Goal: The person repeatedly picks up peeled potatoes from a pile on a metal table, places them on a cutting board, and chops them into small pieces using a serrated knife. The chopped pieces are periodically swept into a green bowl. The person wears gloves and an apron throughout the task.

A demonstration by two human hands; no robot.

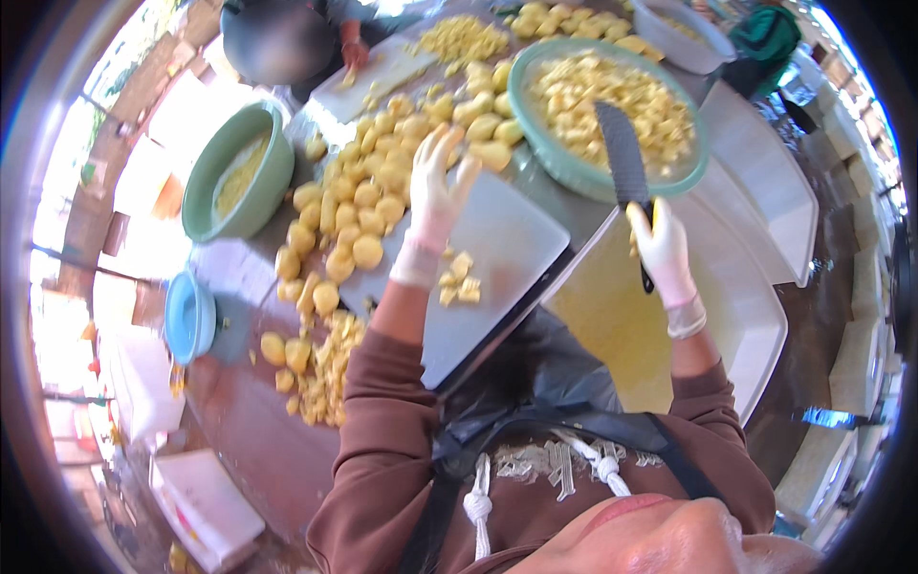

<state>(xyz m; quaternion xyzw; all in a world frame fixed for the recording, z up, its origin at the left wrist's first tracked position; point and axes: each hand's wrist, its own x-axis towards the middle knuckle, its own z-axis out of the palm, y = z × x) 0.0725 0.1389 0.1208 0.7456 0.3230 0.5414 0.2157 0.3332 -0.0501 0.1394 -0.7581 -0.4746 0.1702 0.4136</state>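
A pale glove covers my left hand (438, 196), which is stretched out over the far edge of the cutting board (502, 239). Its fingers are extended and apart, close to a long heap of peeled potatoes (368, 196). My right hand (665, 249), also gloved, is wrapped around the handle of a knife (623, 148). The knife's wide, dark, textured blade points away from me and overlaps the view of a green-rimmed basin (528, 134) full of diced potato (612, 100). Several cut potato chunks (459, 282) lie on the board by my left wrist.
A green tub (277, 158) and a small blue basin (191, 316) stand at the left. More diced potato (330, 378) lies by my left forearm. A white bin (755, 354) with yellowish contents sits at the right. Across the table, another person's hand (355, 54) works at a board.
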